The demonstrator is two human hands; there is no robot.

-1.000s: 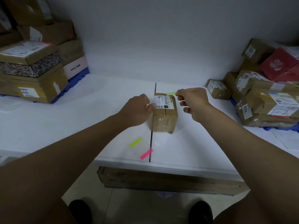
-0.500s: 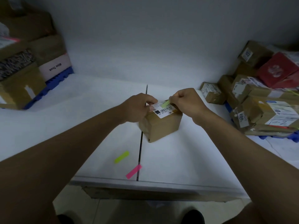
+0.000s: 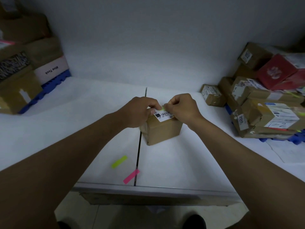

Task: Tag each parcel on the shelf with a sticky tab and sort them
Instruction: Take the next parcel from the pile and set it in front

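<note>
- Small brown parcel (image 3: pixel 162 129) stands on the white shelf (image 3: pixel 189 162), just right of the seam, label (image 3: pixel 164 115) facing up.
- Left hand (image 3: pixel 140 111): fingers curled over the parcel's top left edge, gripping it; judged to brace the box against sliding.
- Right hand (image 3: pixel 182 108): fingertips pinch a green sticky tab (image 3: pixel 163 107) at the label's far edge.
- Tab sits between the two hands' fingertips, touching or nearly touching the label; contact not resolvable.
- Spare green tab (image 3: pixel 119 161) and pink tab (image 3: pixel 131 176) lie near the front edge, well apart from the parcel, likely staged for later boxes.
- Parcel piles left (image 3: pixel 21 90) and right (image 3: pixel 264 106).
</note>
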